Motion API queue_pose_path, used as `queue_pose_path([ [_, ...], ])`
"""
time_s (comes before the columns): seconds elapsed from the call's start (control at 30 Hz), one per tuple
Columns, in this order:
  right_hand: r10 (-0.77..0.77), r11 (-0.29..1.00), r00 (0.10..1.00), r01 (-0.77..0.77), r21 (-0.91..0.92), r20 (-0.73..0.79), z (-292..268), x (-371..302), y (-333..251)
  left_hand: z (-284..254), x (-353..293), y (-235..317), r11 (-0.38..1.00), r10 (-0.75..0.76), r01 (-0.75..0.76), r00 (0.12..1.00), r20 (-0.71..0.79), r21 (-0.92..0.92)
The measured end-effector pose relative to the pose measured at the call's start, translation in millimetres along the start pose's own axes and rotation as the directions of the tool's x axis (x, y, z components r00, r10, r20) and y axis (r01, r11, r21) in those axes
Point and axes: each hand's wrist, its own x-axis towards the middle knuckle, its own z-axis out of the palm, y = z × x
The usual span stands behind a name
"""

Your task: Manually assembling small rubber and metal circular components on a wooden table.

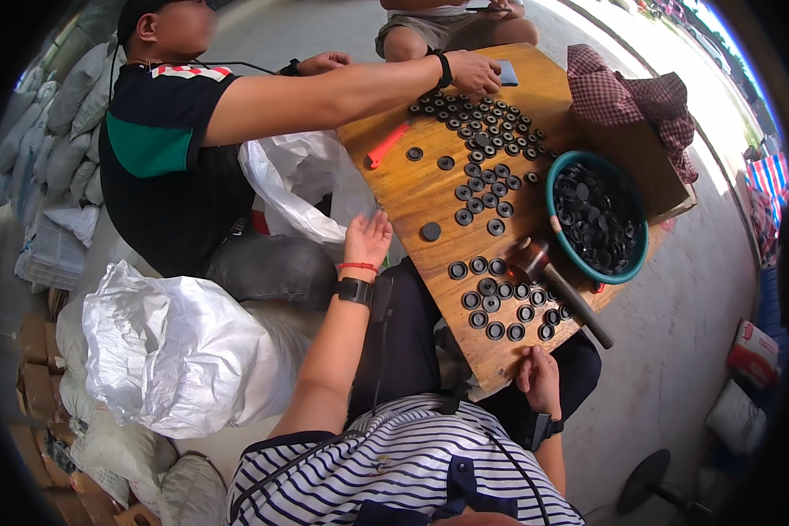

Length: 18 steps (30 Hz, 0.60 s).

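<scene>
My left hand (368, 238) is open, palm up, beside the table's left edge, with nothing in it. Near the table's front right edge, my right hand (539, 381) has its fingers curled; what they hold, if anything, is hidden. Several round black caps with rings (495, 331) lie on the wooden table (421, 254) in front of it. A mallet (579, 305) with a dark handle rests among them, its handle end past the table edge. Farther away sit more black caps (475, 205) and one plain black disc (430, 231).
A teal basin (556, 230) full of black parts stands on the right, next to a cardboard box (644, 162) with checked cloth. A red tool (387, 146) lies at the left edge. A co-worker (162, 158) reaches across the far end. White sacks (202, 351) stand at my left.
</scene>
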Motion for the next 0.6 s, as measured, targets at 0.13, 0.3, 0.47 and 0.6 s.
queue_pose_path([
  [0.13,-0.005,1.0,0.999,0.004,-0.009,-0.044,2.7,-1.0,2.3,-8.4,10.6,-12.1,1.0,0.013,-0.014,0.999,-0.041,-0.027],
  [0.3,0.012,0.999,0.998,-0.015,-0.051,-0.069,4.6,-2.4,-1.3,-32.6,10.1,-31.2,0.991,-0.008,0.006,1.0,0.012,0.133],
  [0.47,0.08,0.994,0.996,-0.082,-0.067,-0.033,2.9,2.3,-6.6,-33.2,-7.4,-18.9,0.799,0.22,-0.269,0.963,0.155,0.538],
  [0.6,0.116,0.991,0.993,-0.117,-0.059,-0.019,5.1,3.4,-13.0,-31.5,-35.0,-25.7,0.032,0.384,-0.599,0.746,0.544,0.8],
])
